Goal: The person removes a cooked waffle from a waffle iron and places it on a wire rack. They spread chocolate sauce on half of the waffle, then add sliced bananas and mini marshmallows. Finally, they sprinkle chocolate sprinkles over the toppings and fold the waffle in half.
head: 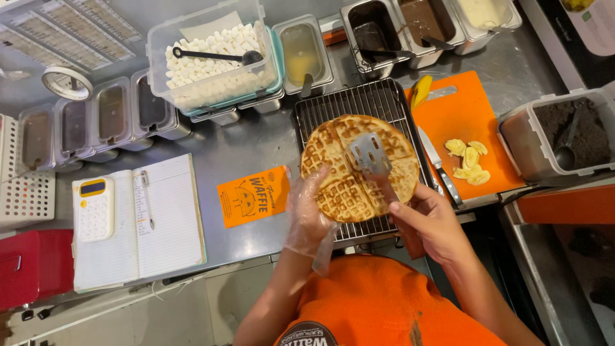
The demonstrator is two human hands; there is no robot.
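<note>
The round golden-brown waffle (359,168), scored into quarters, lies on a dark wire cooling rack (359,102) on the steel counter, covering most of the rack's near half. A slotted metal spatula (369,154) rests flat on its top, slightly right of centre, its handle running down into the bare right hand (430,223), whose fingers are wrapped closed around it. The left hand (309,211), in a thin clear plastic glove, touches the waffle's near-left edge with its fingers loosely curled against the rim, steadying it. It looks as if the waffle is being handled on the rack with the spatula; shifting it cleanly would call for the blade to slide under it rather than press on top, while the gloved fingers keep the edge from slipping. Just right of the rack lies an orange plastic cutting board (464,118) with banana slices (469,160) and a knife (437,165); behind the rack stands a clear tub of white marshmallows (211,61).
</note>
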